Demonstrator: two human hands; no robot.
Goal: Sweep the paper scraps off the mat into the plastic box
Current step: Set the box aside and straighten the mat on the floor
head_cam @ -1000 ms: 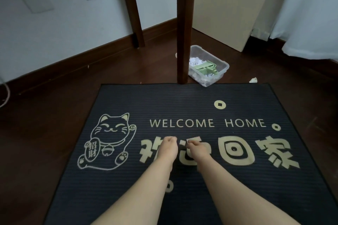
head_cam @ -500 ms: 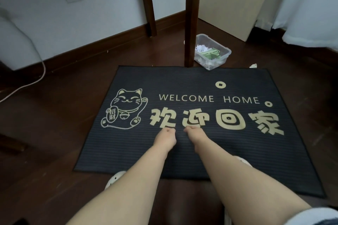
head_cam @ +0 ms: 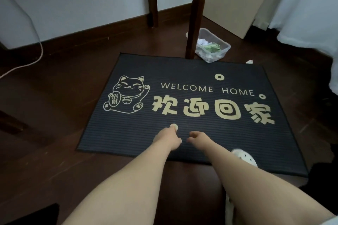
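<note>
Left hand (head_cam: pixel 167 138) and right hand (head_cam: pixel 198 138) farther back on the mat (head_cam: pixel 182 71) than before, grips curled, apparently empty.

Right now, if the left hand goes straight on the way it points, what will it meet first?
The mat ahead of the left hand shows only print. Its line runs toward the plastic box beyond the far edge, so probably that first; depth is unclear, and the table leg stands close beside it.
</note>
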